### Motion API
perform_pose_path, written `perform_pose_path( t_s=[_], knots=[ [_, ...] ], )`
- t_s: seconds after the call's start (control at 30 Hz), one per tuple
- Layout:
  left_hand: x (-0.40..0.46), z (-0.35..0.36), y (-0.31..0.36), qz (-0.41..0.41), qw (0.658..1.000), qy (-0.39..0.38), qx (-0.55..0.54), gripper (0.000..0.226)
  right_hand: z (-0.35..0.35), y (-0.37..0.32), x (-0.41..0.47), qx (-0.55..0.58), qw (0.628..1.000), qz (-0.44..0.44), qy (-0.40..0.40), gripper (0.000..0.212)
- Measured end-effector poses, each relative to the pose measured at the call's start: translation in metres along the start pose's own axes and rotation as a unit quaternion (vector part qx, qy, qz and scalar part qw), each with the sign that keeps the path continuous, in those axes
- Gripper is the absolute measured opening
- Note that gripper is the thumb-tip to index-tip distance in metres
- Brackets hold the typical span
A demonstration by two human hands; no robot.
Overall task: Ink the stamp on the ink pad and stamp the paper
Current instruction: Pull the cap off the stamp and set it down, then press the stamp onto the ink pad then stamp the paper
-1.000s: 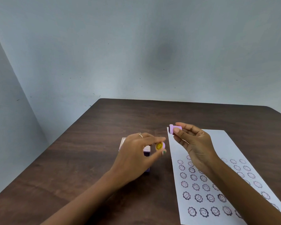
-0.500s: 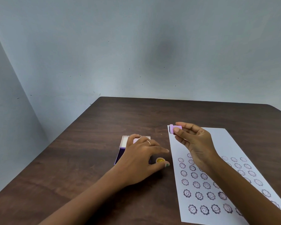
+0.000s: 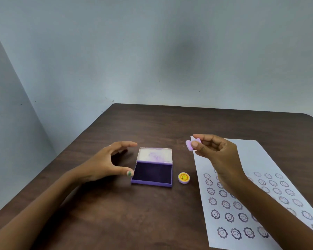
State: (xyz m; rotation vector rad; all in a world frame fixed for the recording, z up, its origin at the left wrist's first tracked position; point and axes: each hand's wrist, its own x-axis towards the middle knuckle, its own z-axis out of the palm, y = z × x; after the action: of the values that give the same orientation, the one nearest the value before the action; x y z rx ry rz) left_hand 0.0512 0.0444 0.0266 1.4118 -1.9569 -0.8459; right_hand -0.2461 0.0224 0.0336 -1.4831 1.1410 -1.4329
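A dark wooden table point(image 3: 152, 222) stands against a pale grey wall point(image 3: 152, 51), its far edge running just below the wall and its left edge slanting toward the viewer; the far half of the tabletop lies bare. The ink pad point(image 3: 153, 173) sits open near the middle, its stained lid laid back away from the viewer, dark pad face up. Just to its right, apart from it, a small round cap point(image 3: 184, 177) with a yellow smiling face rests on the wood. Further right, the paper point(image 3: 246, 156) lies slanted, its lower part filled with rows of flower-face prints, its upper part blank.

The left hand point(image 3: 105, 165) hovers just left of the ink pad, fingers and thumb spread wide in a curve, holding nothing; the thumb tip seems very near the pad's left edge, though contact is unclear. The right hand point(image 3: 217, 156) is raised above the paper's upper left corner, pinching the lilac stamp point(image 3: 191, 146) between thumb and fingertips.
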Motion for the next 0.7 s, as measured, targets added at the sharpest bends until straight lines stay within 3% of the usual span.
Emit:
perform_pose_path(
  t_s=[0.2,0.43,0.7],
  knots=[
    [0.0,-0.003,-0.007,0.0,0.994,-0.094,0.047,0.086,0.013,-0.008,-0.014,-0.07,0.994,-0.065,-0.051,0.027],
    [0.0,0.004,-0.013,0.016,0.995,-0.069,0.064,0.081,0.036,-0.015,-0.031,-0.096,0.979,-0.123,-0.13,0.034],
    [0.001,0.005,-0.013,0.015,0.995,-0.061,0.078,0.082,0.072,-0.019,-0.026,-0.175,0.954,-0.141,-0.196,0.026]
  ],
)
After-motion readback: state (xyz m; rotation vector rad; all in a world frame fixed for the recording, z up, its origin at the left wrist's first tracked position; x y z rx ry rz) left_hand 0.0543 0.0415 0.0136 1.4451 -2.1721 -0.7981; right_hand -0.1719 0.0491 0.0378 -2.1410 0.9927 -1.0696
